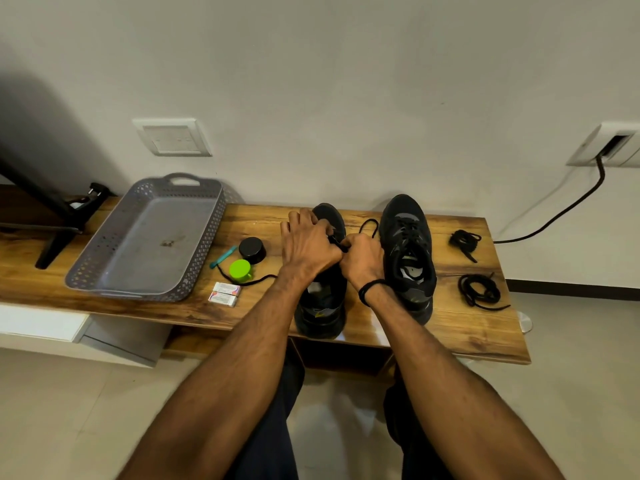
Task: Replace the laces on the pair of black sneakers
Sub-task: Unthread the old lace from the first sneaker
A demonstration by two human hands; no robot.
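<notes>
On the wooden bench (pixel 460 334), both hands are working over the first sneaker (pixel 323 306), which is standing toe to the wall at the middle of the board. The left hand (pixel 304 244) is curling its fingers down over that shoe's front and gripping it. The right hand (pixel 362 261), a black band (pixel 370 289) on its wrist, is closing in a fist round the black lace (pixel 336 241), and a short stretch is showing between the two hands. That lace is looping out beyond the right hand toward the wall, and another length is trailing left across the wood past the green cup (pixel 240 270).

Just right of the hands, the second sneaker (pixel 408 251) is sitting upright, laces showing across its front. Further right, the far lace bundle (pixel 464 241) and the near lace bundle (pixel 479 292) are lying apart. Off left, a grey basket (pixel 204 251) is resting on the bench, with a black round lid (pixel 252 250), a teal tool (pixel 223 257) and two small white boxes (pixel 225 294) lying between it and the shoes.
</notes>
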